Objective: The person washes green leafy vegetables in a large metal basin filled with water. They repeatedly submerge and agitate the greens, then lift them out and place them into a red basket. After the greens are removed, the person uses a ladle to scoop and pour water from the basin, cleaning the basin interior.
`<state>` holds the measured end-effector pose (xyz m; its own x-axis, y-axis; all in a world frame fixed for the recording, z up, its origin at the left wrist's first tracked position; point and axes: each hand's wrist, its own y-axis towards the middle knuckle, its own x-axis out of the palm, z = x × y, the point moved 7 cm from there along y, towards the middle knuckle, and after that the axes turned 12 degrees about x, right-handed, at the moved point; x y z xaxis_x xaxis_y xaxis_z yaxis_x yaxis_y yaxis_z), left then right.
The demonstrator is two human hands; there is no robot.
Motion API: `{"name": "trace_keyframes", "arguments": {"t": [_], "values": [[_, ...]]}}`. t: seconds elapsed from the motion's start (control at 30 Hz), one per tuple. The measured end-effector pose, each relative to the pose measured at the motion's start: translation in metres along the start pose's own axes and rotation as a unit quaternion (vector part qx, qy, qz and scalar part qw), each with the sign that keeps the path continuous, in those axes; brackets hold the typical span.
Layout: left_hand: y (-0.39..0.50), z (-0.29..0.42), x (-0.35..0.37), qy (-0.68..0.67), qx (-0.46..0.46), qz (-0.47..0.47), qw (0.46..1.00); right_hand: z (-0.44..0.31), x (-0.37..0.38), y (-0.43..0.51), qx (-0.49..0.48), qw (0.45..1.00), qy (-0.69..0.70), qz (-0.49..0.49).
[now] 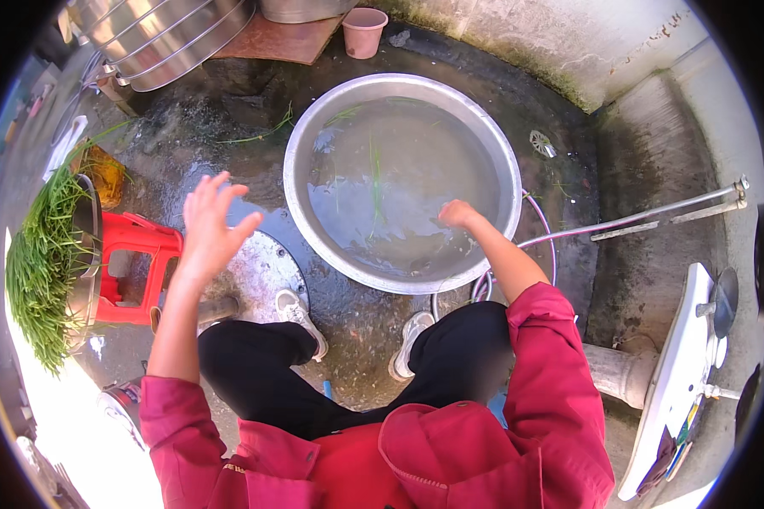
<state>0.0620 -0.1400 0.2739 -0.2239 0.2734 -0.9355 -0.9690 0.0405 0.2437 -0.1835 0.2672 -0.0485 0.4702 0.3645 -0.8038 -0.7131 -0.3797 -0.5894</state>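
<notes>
A wide round metal basin (297,219) of cloudy water stands on the wet floor before me. Long green blades (375,168) float in it. My right hand (456,214) is over the basin's right part, its fingers bent down at or in the water; whether they hold anything is hidden. To the left of the basin, my left hand (219,219) is raised in the air with fingers spread, holding nothing. A heap of long green leafy stalks (38,267) fills a metal pot (88,280) at the far left, beside a red plastic stool (141,238).
A pink plastic bucket (363,38) stands behind the basin, near a large steel vessel (165,38). A hose (636,216) runs in from the right and coils by the basin. A white washbasin (668,382) on a pedestal is at right. A round metal cover (261,267) lies on the floor.
</notes>
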Motion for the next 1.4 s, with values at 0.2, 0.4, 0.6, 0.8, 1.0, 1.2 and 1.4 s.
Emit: {"name": "trace_keyframes", "arguments": {"t": [0.2,0.4,0.6,0.8,1.0,1.2,1.4], "values": [[0.000,0.058,0.143,-0.065,-0.006,-0.227,0.972,-0.121,0.012,0.077,0.051,0.986,0.143,-0.064],[-0.003,0.034,0.125,-0.036,-0.043,-0.212,0.976,-0.193,0.031,0.091,0.282,0.893,0.348,0.045],[0.012,0.041,0.124,-0.045,-0.008,-0.219,0.975,-0.195,0.102,0.168,0.213,0.613,0.760,-0.042],[0.006,0.047,0.120,-0.049,0.009,-0.225,0.973,-0.304,0.086,0.167,0.159,0.535,0.787,-0.264],[0.007,0.037,0.131,-0.033,-0.004,-0.245,0.969,-0.284,0.077,0.152,0.213,0.651,0.722,-0.099],[0.003,0.011,0.147,-0.053,-0.092,-0.245,0.964,-0.255,-0.066,0.032,0.071,0.678,0.728,-0.076],[0.037,0.009,0.209,-0.448,-0.250,-0.161,0.843,-0.256,-0.134,-0.078,0.028,0.713,0.684,-0.151]]}}
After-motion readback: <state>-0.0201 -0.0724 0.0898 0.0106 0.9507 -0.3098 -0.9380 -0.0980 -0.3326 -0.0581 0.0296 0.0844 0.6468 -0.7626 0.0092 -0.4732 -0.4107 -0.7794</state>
